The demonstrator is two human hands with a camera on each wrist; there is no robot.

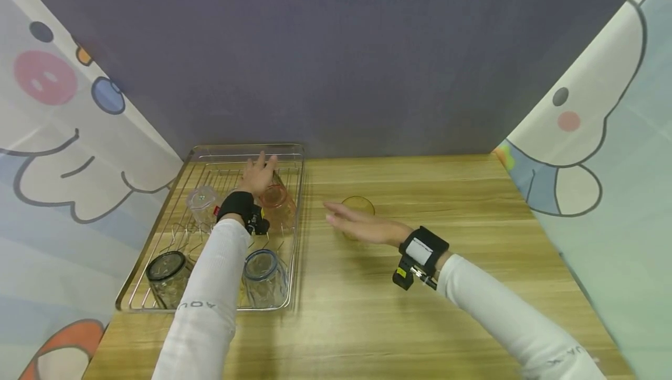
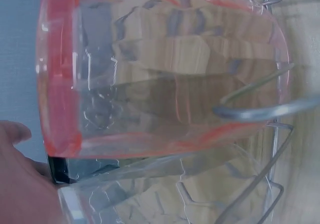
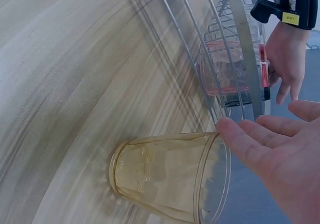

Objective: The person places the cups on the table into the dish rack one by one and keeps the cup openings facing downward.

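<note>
My left hand point(image 1: 257, 177) is over the back of the wire rack, its fingers spread. It is beside an upside-down red-tinted glass point(image 1: 277, 202), next to a dark-bottomed glass point(image 2: 59, 170) partly hidden by the red one. Whether the fingers touch the dark one I cannot tell. On the wooden table stands an amber glass point(image 3: 165, 171), upright with its mouth up. My right hand point(image 1: 364, 227) is beside that glass with fingers fairly straight; in the right wrist view a fingertip is close to its rim, not wrapped around it.
The wire rack point(image 1: 298, 240) stands at the table's left. It also holds a clear faceted glass point(image 1: 203, 202), a dark-bottomed glass point(image 1: 169, 278) and a blue-rimmed glass point(image 1: 264, 279). Wire prongs point(image 2: 265, 111) stick up between glasses. A grey wall point(image 1: 367, 76) closes off the back.
</note>
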